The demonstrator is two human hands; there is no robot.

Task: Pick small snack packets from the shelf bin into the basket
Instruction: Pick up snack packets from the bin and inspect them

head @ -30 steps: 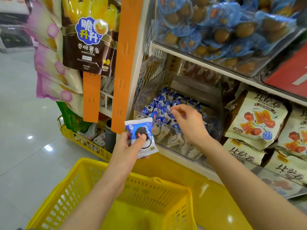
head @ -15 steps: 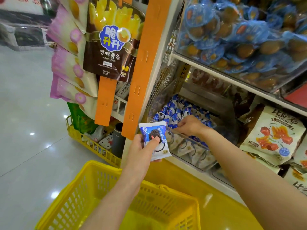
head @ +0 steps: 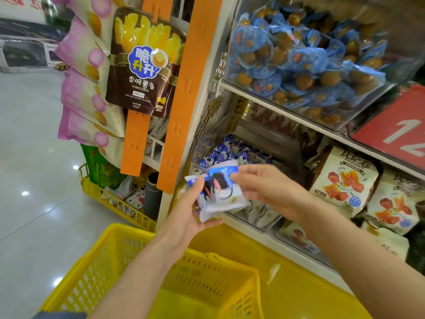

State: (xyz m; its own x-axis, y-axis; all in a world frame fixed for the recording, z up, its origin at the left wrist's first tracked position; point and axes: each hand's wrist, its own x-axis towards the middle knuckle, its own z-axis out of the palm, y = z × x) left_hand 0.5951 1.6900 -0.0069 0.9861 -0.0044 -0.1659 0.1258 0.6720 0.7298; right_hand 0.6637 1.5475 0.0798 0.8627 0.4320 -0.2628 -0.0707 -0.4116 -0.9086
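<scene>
Above the yellow basket [head: 128,229], the left hand [head: 190,219] grips a blue-and-white cookie packet [head: 220,203], thumb on top. The right hand [head: 269,189] pinches a second packet [head: 225,168] onto it, likely stacking both for one drop into the basket.

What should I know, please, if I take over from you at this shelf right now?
Left hand grips first packet in front of the shelf bin.
Right hand pinches second packet against it; blur hides the exact grip.
Done: two packets out of the bin.
Left: drop both into the yellow basket below, then pick more.
</scene>
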